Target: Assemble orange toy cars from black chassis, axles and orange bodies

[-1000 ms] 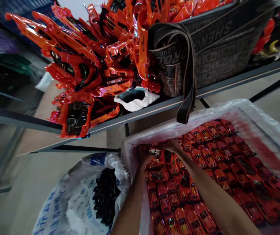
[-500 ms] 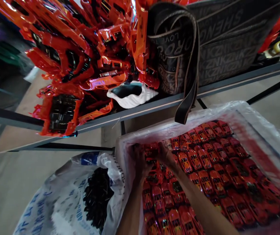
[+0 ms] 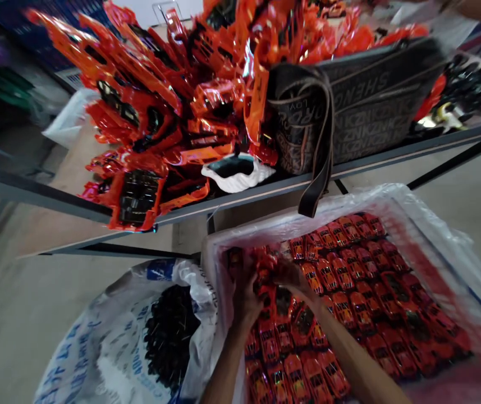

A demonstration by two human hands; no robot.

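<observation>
Both my hands reach into a plastic-lined box [image 3: 429, 224] packed with rows of shiny red toy cars [image 3: 341, 308]. At the box's far left corner, my left hand [image 3: 246, 292] has its fingers closed around the left side of a red toy car [image 3: 266, 261]. From the right, my right hand [image 3: 293, 278] closes on the same car. Dim light and blur hide the fingertips. Below the hands, some cars lie at odd angles, a few showing dark undersides.
Left of the box stands a white woven sack [image 3: 118, 342] holding small black parts [image 3: 170, 336]. Above, a metal-edged table [image 3: 240, 196] bears a heap of red car shells [image 3: 139, 112], a white shell-shaped dish [image 3: 240, 174] and a black bag with a hanging strap [image 3: 370, 106].
My view has tilted up slightly, showing more of the table. The hands have shifted a little to the right within the box corner, and a dark-red car now shows left of them.
</observation>
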